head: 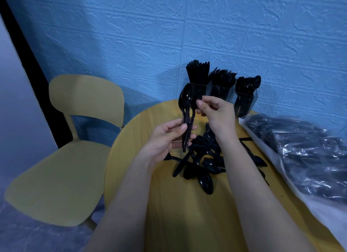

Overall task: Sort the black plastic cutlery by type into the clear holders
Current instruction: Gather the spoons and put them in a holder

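Left hand [165, 137] grips a spoon bundle [187, 116] by the handles; right hand [216, 110], fingers loosely curled, touches the bowls. Risk: loose stack fans, spoons drop onto the pile [199, 163] or catch the holders [221, 93].

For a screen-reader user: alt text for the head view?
The left hand grips a bunch of black spoons upright while the right hand pinches near their bowls, above loose cutlery on a yellow table.

Single head-worn view, forward and down, close over the round table [131, 157].
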### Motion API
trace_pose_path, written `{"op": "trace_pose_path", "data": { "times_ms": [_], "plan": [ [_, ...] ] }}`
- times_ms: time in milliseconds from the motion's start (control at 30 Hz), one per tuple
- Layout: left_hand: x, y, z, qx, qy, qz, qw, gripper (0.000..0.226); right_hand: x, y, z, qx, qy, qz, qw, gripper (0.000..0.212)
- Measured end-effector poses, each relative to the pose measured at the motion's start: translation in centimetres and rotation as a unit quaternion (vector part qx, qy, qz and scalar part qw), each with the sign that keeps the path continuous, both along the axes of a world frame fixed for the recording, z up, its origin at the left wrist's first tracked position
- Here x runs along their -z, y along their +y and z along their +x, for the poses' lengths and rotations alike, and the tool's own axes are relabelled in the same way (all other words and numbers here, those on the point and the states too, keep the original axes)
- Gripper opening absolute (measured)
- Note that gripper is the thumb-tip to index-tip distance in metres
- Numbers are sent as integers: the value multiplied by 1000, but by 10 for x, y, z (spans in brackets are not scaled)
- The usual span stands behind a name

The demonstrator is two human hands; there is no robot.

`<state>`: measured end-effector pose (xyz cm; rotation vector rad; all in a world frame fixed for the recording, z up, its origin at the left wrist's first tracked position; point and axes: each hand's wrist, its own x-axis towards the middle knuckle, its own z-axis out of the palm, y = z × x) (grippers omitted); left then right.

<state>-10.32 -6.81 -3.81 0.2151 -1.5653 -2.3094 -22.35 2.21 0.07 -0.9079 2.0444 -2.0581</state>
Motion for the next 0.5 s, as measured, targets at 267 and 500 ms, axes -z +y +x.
{"op": "trace_pose_path", "data": {
  "times_ms": [267, 500],
  "plan": [
    [0, -1, 1, 16, -18, -9, 1000, 30, 1, 0, 3, 36, 103, 92, 990, 15],
    [8, -8, -4, -76, -38, 13, 996, 16, 19, 10, -7, -67, 159, 510, 842, 26]
  ]
}}
